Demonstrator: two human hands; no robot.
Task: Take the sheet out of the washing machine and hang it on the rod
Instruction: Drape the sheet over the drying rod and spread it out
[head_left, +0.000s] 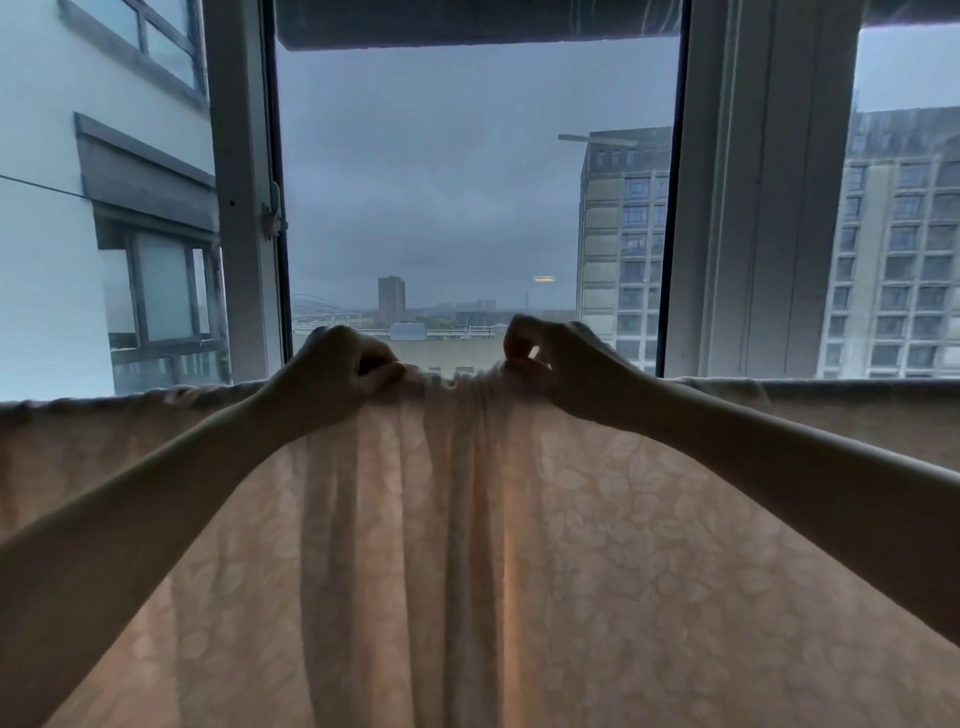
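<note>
My one head-worn camera looks straight ahead from close behind the hanging pale pink leaf-patterned cotton sheet (467, 545), out through the white-framed open window (244, 208)

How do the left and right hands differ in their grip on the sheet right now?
The left hand lies knuckles-up, fingers curled over the top edge of the sheet; the right hand is raised more, pinching a fold with its fingertips. The left hand's thumb lies flat along the cloth; the right hand shows a gap of light between its fingers. Both hold the gathered middle of the sheet's top edge, in front of the window.
</note>
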